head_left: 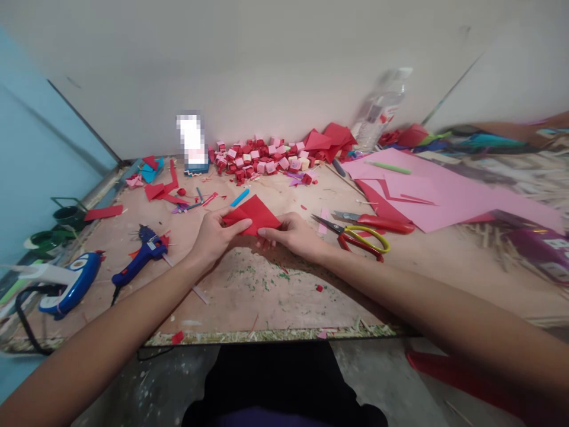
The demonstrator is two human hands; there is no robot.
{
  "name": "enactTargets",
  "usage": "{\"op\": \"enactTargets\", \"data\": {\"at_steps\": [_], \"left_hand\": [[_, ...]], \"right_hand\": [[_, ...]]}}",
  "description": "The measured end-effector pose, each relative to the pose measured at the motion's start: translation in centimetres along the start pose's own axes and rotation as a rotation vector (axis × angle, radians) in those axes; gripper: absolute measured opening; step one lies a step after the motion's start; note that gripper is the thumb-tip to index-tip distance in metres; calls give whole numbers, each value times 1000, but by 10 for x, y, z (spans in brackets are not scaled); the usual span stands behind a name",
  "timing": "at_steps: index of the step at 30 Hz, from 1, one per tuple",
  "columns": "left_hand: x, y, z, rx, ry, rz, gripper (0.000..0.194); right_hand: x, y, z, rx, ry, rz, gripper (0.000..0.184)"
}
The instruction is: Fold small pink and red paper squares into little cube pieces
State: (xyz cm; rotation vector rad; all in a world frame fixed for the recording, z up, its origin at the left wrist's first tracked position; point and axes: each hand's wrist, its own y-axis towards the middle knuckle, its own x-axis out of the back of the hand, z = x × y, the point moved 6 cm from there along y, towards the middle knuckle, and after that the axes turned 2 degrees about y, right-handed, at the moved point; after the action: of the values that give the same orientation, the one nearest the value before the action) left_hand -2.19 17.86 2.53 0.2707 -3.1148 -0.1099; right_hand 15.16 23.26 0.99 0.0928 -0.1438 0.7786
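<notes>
L. hand (216, 234) and r. hand (296, 237), each nearly closed, pinch red paper (258, 210) btwn. them; uneven thumb pull could skew or tear it. Scissors (344, 229) lie just right of r. hand, tips toward it; a sideways slip might nick skin. Beyond both hands, a careless reach could scatter paper cubes (258, 157).

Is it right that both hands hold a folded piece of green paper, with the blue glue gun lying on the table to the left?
Not quite: the head view shows that the folded paper is red, not green. Both the left hand and right hand hold it, and the blue glue gun lies to the left.
</notes>
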Motion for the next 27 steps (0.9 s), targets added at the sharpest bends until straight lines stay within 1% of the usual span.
{"op": "enactTargets", "data": {"at_steps": [2, 5, 7, 9, 13, 18, 21, 27], "left_hand": [[3, 2, 0, -32, -6, -34, 45], [5, 5, 2, -26, -45, -34, 48], [5, 7, 4, -11, -94, -30, 55], [6, 8, 4, -17, -123, -38, 60], [6, 8, 6, -27, -103, -27, 62], [5, 7, 5, -16, -121, -19, 59], [5, 7, 3, -28, -142, -18, 58], [4, 6, 5, 1, -149, -13, 60]], "right_hand": [[-1, -1, -1, -12, 47, 13, 43], [-1, -2, 0, 6, 267, 23, 51], [1, -2, 0, 9, 415, 12, 50], [2, -1, 0, -1, 483, -2, 47], [3, 0, 1, 0, 485, 3, 41], [3, -1, -1, 0, 483, -6, 46], [3, -1, -3, -1, 477, -12, 44], [3, -1, 0, 20, 453, 3, 47]]}}
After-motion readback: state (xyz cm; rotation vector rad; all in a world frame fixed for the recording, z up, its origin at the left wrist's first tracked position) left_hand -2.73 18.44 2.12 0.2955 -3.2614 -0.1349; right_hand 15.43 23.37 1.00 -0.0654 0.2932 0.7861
